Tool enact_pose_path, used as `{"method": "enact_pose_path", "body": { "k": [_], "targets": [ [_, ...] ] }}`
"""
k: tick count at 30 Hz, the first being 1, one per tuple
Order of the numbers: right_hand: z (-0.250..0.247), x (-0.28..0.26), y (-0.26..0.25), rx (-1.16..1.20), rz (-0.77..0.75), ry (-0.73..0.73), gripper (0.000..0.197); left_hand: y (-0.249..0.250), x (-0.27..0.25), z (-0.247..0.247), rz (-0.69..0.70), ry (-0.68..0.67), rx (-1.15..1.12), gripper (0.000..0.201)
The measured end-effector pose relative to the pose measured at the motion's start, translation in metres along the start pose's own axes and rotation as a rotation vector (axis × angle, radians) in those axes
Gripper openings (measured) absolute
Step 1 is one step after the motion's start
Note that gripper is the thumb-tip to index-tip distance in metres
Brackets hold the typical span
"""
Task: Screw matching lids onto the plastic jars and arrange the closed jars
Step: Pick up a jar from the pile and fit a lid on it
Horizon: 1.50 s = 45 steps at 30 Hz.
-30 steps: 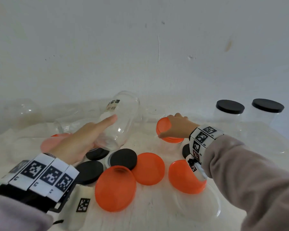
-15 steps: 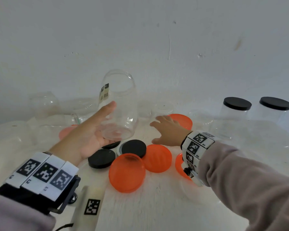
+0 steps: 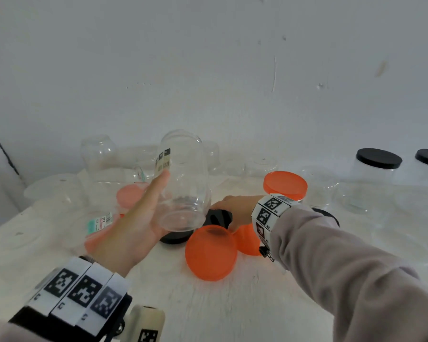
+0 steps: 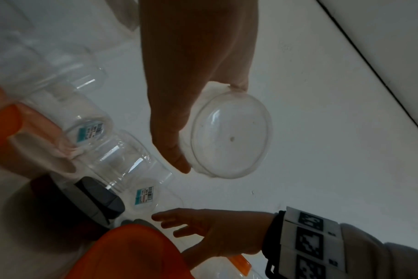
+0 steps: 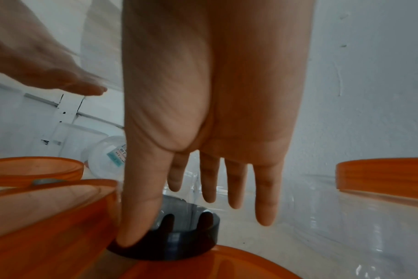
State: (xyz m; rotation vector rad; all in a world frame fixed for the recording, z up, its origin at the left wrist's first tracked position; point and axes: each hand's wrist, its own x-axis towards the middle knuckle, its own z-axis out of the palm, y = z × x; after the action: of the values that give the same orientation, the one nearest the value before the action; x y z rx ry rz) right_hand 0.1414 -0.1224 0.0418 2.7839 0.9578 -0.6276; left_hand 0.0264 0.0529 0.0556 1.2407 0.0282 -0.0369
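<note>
A clear, smooth plastic jar [image 3: 183, 178] is being gripped by the left hand [image 3: 131, 225] at frame centre — a round black lid [image 5: 179, 239], crowded by translucent orange lids [image 3: 210, 253], is being touched by the right hand [image 3: 237, 211], fingers spread.

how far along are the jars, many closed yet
Done: two jars with black lids stand closed at far right, and one orange-lidded jar behind the right wrist. In hand: the left hand holds a clear open jar; the right hand reaches onto a loose black lid. Left: several open jars and loose orange lids.
</note>
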Motion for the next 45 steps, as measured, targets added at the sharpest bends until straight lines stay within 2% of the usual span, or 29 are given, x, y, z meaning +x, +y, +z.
{"method": "enact_pose_path", "body": {
  "k": [4,8,12,18,20,23,26,29,31,34,36,41,45],
  "targets": [
    [-0.001,0.014,0.001,-0.018,-0.002,-0.029,0.083,-0.006,0.003,-0.003,0.027,0.028,-0.016,0.022],
    [0.000,0.027,0.003,-0.042,0.017,-0.038,0.088,-0.010,0.010,-0.004,0.022,0.064,-0.014,0.038],
    [0.000,0.032,0.012,-0.055,0.106,-0.018,0.090,-0.011,0.017,0.000,0.014,0.108,-0.030,0.056],
    [-0.004,0.033,0.036,-0.088,0.278,-0.010,0.078,-0.011,0.027,0.005,0.049,0.169,0.014,0.048],
    [-0.003,0.036,0.038,-0.108,0.286,0.011,0.077,-0.012,0.029,0.006,0.020,0.182,0.051,0.053],
    [-0.004,0.043,0.034,-0.048,0.165,0.064,0.081,-0.014,0.033,0.008,0.030,0.199,0.100,0.056],
    [-0.004,0.050,0.023,0.031,0.005,0.044,0.088,-0.014,0.036,0.012,0.045,0.216,0.138,0.056],
    [0.004,0.059,0.013,0.057,-0.020,-0.002,0.086,-0.013,0.037,0.013,0.032,0.219,0.159,0.057],
    [0.009,0.064,0.009,0.035,-0.029,-0.026,0.081,-0.012,0.038,0.013,0.031,0.247,0.155,0.065],
    [0.012,0.066,0.007,0.027,-0.049,-0.005,0.073,-0.013,0.039,0.010,0.026,0.301,0.162,0.076],
    [0.012,0.065,0.008,-0.003,-0.077,0.022,0.078,-0.013,0.039,0.010,0.021,0.319,0.176,0.078],
    [0.007,0.051,0.014,0.082,-0.111,0.150,0.097,-0.015,0.037,0.010,0.012,0.293,0.221,0.065],
    [0.000,0.033,0.017,0.076,-0.117,0.230,0.089,-0.017,0.035,0.017,-0.001,0.224,0.263,0.050]
  ]
}}
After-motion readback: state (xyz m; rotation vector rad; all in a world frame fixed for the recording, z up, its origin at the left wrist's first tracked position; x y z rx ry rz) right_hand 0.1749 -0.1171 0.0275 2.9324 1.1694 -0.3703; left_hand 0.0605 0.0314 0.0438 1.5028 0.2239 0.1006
